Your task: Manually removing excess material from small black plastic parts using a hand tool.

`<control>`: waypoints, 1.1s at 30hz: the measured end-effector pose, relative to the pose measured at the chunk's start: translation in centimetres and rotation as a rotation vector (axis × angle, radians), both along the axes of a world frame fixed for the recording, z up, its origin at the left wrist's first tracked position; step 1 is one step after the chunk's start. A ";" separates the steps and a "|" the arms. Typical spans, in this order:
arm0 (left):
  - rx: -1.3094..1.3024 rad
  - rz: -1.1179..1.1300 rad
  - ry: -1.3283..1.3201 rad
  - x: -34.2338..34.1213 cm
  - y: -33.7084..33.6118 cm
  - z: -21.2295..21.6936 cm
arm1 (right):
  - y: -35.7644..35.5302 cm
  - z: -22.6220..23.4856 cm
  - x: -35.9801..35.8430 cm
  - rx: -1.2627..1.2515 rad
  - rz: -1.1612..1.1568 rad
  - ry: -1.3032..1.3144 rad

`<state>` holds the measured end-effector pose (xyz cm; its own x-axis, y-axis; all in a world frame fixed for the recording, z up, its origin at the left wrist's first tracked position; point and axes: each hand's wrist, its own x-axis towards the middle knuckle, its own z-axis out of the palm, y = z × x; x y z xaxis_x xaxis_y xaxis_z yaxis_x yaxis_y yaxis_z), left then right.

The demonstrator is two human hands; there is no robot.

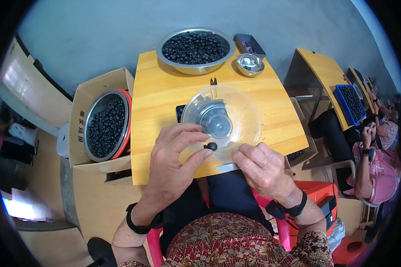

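Note:
My left hand holds a small round black piece at the tip of its thumb, with the fingers curved above it. The piece is over the near part of a clear plastic bowl on the table. At the bowl's near right rim, my right hand is closed in a pinch. Whatever its fingertips hold, if anything, is hidden. The dark tips of a pair of snips show beyond the bowl's far rim. A dark flat object lies partly behind the bowl's left side.
A steel basin heaped with black pieces stands at the table's back. Beside it are a small steel bowl and a dark tray. Left is a cardboard box with another full basin. People work at right near a blue tray.

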<state>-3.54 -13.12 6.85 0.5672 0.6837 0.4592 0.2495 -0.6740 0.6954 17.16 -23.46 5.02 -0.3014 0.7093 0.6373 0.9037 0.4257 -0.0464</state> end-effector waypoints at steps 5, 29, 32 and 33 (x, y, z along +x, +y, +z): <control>0.058 0.214 0.020 -1.9 -0.2 -0.9 | 0.1 -0.9 -0.9 -0.054 0.050 0.013; 0.262 0.027 0.156 5.0 7.4 -8.3 | 3.2 -7.1 8.4 -0.167 -0.373 0.208; 0.343 0.043 0.181 5.5 7.6 -8.4 | 2.7 -6.8 8.3 -0.176 -0.371 0.227; 0.343 0.041 0.182 5.6 7.7 -8.6 | 2.6 -6.7 8.3 -0.177 -0.373 0.235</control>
